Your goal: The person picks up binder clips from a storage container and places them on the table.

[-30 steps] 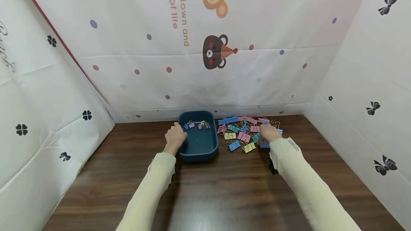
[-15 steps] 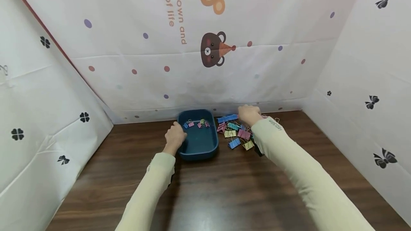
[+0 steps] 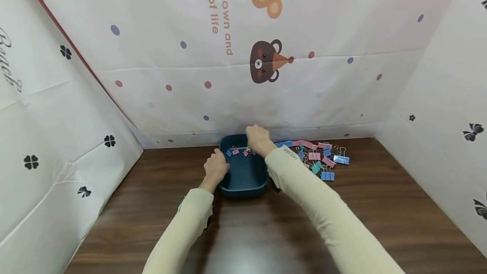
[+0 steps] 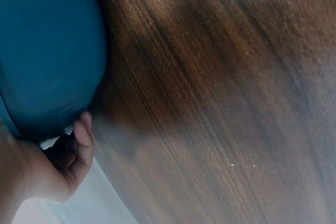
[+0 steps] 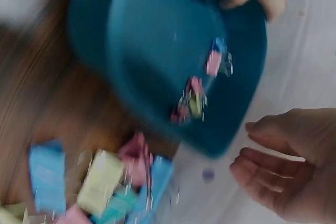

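Note:
A dark blue plastic bin (image 3: 243, 193) stands on the table near the back. My left hand (image 3: 216, 165) grips its left rim, thumb over the edge; in the left wrist view its fingers (image 4: 83, 148) curl against the outer wall. Several small binder clips, among them a pink one (image 5: 213, 62), lie inside toward the far end. My right hand (image 3: 259, 139) is over the bin's far right corner. In the right wrist view it is just off the rim, thumb and fingers apart and loosely bent, with nothing between them.
Right of the bin, larger binder clips in blue, pink, green and yellow lie spread out, including a blue clip (image 3: 327, 176) at the near side and a yellow clip (image 5: 101, 181). A printed cloth (image 3: 190, 96) hangs behind the wooden table (image 3: 125, 223).
My right hand has moved left from the right side of the loose clips, across them, to the bin's far right corner. My left hand keeps its grip on the bin.

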Demonstrator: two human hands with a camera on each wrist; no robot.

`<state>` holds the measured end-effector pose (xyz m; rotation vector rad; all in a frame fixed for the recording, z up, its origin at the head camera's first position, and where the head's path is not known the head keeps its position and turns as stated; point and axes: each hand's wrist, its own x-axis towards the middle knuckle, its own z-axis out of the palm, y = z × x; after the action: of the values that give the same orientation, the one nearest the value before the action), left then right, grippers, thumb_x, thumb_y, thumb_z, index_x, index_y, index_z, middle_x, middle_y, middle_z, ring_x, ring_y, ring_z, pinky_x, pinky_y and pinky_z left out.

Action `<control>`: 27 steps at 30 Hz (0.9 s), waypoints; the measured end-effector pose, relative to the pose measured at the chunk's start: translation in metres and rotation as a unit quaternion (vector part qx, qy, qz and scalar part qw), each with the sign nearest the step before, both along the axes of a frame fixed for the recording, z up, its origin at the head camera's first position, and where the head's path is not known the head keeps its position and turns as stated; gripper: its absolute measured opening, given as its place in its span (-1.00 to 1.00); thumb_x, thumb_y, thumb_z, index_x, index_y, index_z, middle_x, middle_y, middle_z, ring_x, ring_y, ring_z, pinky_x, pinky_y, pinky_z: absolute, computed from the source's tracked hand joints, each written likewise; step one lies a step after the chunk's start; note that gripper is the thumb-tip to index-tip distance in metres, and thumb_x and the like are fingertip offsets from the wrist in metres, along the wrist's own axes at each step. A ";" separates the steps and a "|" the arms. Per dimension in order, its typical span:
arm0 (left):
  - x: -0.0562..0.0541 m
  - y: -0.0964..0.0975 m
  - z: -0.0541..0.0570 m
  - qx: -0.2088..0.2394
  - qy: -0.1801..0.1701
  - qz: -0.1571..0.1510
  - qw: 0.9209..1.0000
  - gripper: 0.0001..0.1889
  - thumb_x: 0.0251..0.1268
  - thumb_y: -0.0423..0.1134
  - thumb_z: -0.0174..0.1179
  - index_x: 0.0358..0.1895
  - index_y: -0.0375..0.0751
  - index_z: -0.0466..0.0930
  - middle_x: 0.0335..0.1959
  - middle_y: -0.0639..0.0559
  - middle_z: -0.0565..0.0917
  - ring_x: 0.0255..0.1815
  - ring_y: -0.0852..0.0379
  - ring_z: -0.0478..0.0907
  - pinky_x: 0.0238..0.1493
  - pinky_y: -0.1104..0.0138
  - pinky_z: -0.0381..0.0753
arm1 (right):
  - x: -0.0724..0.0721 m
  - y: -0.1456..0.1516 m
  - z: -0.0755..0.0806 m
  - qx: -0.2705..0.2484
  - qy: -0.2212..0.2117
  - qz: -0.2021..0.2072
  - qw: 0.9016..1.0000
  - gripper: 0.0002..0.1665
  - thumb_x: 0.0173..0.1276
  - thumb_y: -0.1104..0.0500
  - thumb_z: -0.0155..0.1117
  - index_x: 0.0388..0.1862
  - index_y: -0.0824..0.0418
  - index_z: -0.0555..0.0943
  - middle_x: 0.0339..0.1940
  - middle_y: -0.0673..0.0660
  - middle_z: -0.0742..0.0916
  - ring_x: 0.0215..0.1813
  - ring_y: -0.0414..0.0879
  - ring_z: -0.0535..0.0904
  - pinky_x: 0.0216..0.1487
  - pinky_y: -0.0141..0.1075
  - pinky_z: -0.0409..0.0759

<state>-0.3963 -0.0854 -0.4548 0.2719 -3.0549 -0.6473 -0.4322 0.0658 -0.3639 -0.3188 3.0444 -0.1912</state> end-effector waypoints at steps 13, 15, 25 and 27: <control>0.009 0.001 -0.001 -0.014 0.006 -0.015 1.000 -0.32 0.33 -0.20 0.31 0.40 -0.51 0.30 -0.04 -0.37 0.71 -0.15 -0.25 0.73 -0.08 -0.07 0.70 | -0.001 -0.061 -0.050 -0.017 -0.062 0.042 0.997 -0.76 0.58 0.21 0.12 0.01 0.25 0.70 -0.09 0.25 0.73 -0.33 -0.01 0.62 -0.40 -0.25 0.54; 0.008 0.002 -0.001 -0.014 0.008 -0.016 1.000 -0.32 0.32 -0.23 0.30 0.40 -0.52 0.29 -0.09 -0.37 0.72 -0.23 -0.23 0.73 -0.15 -0.04 0.71 | -0.002 -0.063 -0.055 -0.024 -0.075 0.038 0.996 -0.75 0.60 0.24 0.06 -0.07 0.26 0.71 -0.24 0.23 0.72 -0.47 -0.06 0.51 -0.49 -0.28 0.44; 0.003 0.002 -0.001 -0.013 -0.002 -0.001 1.000 -0.36 0.34 -0.22 0.30 0.37 -0.49 0.33 -0.15 -0.33 0.71 -0.29 -0.18 0.70 -0.18 0.01 0.71 | -0.012 -0.056 -0.063 -0.033 -0.073 0.052 0.995 -0.75 0.59 0.32 0.07 -0.03 0.27 0.70 -0.24 0.24 0.73 -0.41 -0.05 0.62 -0.38 -0.28 0.50; 0.001 0.000 -0.001 -0.013 0.002 0.001 1.000 -0.36 0.33 -0.21 0.32 0.35 -0.48 0.34 -0.13 -0.33 0.71 -0.27 -0.18 0.71 -0.18 0.00 0.71 | -0.014 -0.052 -0.062 -0.029 -0.075 0.052 0.995 -0.76 0.58 0.32 0.08 -0.03 0.28 0.71 -0.18 0.26 0.75 -0.31 -0.01 0.68 -0.32 -0.25 0.57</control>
<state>-0.3948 -0.0849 -0.4559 0.2720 -3.0566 -0.6053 -0.4463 0.0133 -0.4255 -0.4435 2.8690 -0.2833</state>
